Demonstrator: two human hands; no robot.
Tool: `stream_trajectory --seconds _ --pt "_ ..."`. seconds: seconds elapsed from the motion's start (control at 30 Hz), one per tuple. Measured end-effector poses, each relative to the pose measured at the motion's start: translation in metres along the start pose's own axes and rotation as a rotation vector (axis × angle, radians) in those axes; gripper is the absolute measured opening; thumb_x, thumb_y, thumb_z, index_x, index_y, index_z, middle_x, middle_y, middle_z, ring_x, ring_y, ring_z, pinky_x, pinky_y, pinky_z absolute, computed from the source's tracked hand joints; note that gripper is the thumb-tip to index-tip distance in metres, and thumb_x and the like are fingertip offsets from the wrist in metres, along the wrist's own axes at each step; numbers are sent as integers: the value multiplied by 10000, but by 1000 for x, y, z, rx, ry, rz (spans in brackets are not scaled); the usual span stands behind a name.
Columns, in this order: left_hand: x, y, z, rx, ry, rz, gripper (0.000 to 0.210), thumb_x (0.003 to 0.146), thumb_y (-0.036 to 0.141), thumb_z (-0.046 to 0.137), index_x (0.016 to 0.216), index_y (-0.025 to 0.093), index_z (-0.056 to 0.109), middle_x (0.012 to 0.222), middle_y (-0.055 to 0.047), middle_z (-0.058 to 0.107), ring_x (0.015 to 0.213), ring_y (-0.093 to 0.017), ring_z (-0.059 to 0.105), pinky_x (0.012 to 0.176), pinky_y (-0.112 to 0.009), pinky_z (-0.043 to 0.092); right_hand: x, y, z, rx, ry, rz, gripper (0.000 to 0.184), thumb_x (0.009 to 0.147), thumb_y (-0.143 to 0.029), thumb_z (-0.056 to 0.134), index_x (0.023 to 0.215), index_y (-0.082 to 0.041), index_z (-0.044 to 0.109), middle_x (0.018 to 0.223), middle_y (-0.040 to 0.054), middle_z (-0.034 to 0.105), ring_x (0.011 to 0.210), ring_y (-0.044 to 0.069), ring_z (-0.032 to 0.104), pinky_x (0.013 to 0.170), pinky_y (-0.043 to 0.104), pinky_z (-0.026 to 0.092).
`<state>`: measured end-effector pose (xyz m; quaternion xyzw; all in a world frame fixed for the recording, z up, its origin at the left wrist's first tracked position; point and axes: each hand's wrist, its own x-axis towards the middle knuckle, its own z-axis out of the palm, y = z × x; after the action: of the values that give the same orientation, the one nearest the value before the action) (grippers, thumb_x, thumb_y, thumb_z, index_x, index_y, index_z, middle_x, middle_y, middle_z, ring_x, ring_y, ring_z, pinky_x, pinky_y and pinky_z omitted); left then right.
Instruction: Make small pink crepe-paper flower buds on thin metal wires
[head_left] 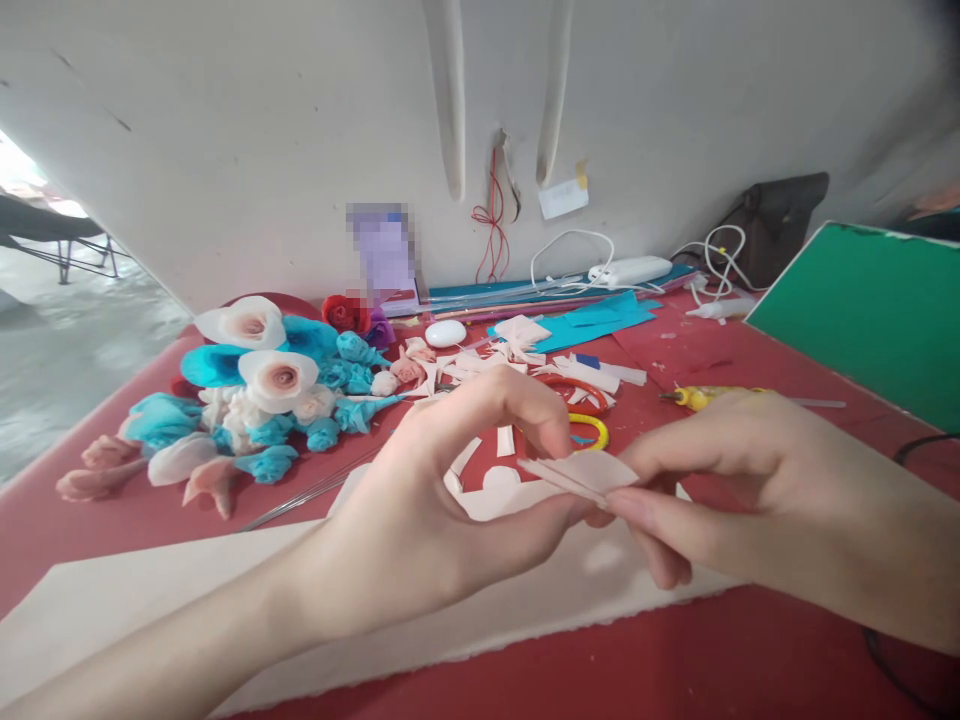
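Observation:
Between my two hands, above the red table, is a stack of pale pink crepe paper petals [589, 472], its layers slightly fanned. My right hand [720, 485] pinches its right end between thumb and fingers. My left hand [465, 500] curves round the other side, thumb and fingertips closed on the stack's lower edge. Beneath the hands lies a large pale pink paper sheet [187, 580], its upper edge cut in rounded shapes. Scissors with a red and a yellow handle loop [596, 430] lie just behind the petals, partly hidden by my left hand.
Blue, white and pink paper flowers [281, 378] crowd the left, near thin wires [300, 497]. Paper scraps [517, 350] and blue paper [600, 318] lie behind. A yellow glue gun [694, 396] sits behind my right hand. A green board [862, 310] stands at right; white cables [724, 260] run along the wall.

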<state>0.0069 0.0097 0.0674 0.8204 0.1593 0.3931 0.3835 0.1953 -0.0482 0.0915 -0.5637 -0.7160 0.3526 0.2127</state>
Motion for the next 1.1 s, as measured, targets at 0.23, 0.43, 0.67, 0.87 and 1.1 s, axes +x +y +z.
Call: stream_trajectory --seconds 0.23,0.43,0.67,0.87,1.1 --pt "2 -1 1 -22 9 -18 216 745 87 624 846 225 493 784 49 530 708 -84 525 650 -217 455 4 4 3 55 -5 -26 277 836 -315 530 602 -199 620 474 -51 560 461 55 502 387 120 340" --pt "3 -3 0 6 -56 79 240 744 21 599 900 197 549 823 36 600 763 -93 553 683 -221 462 1 6 2 191 -67 5 263 856 -315 527 650 -187 629 533 -41 617 505 52 557 432 102 387" --pt "0 -3 0 27 59 58 292 717 69 648 910 224 494 834 28 542 798 -118 526 674 -239 452 6 6 0 506 -224 113 200 878 -263 502 775 -175 650 531 -38 610 494 43 558 470 98 413" --pt "6 0 -5 139 -81 114 136 742 58 615 781 184 582 744 21 662 686 -120 560 670 -292 441 6 -6 -2 488 -187 223 155 840 -172 534 731 -155 643 492 -50 583 470 22 522 453 74 380" --pt "8 4 -8 203 -97 201 114 725 64 637 770 168 650 708 13 672 628 -109 542 707 -311 419 1 -2 -2 499 -207 261 145 824 -167 538 730 -193 646 503 -64 600 494 34 557 480 83 415"
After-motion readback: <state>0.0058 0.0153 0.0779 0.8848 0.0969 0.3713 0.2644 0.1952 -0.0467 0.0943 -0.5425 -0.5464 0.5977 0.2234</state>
